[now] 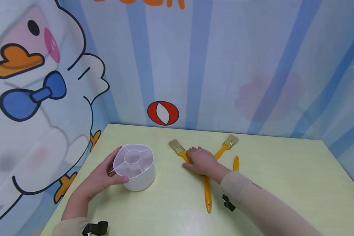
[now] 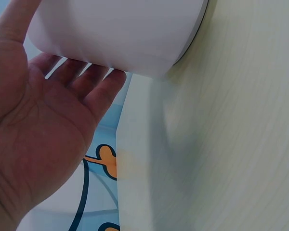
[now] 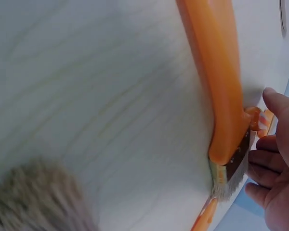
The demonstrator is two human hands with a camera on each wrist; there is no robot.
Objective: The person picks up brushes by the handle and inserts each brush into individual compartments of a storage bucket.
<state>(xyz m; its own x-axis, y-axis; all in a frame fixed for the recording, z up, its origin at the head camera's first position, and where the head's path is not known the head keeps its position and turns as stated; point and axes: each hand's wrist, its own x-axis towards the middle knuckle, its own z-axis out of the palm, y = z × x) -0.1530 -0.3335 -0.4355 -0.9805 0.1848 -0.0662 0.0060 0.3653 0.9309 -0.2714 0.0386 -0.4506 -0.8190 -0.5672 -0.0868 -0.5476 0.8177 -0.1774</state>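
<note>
My left hand (image 1: 101,177) holds a white round organizer (image 1: 140,178) by its side, thumb on the near wall and fingers round the far side. Its top has a round middle compartment with several others around it. My right hand (image 1: 203,160) reaches down over several paintbrushes with orange handles. One paintbrush (image 1: 183,152) points its bristles to the upper left, another (image 1: 222,150) to the upper right. A third handle (image 1: 207,196) extends toward me, its head under the hand. In the right wrist view, thumb and fingers (image 3: 265,166) are apart beside a brush head.
Another orange handle (image 1: 236,162) shows beyond my right sleeve, the rest hidden by the forearm. The pale table (image 1: 283,183) meets a printed cloth backdrop (image 1: 224,65) at the back and left. Blurred bristles (image 3: 38,197) lie close to the right wrist camera.
</note>
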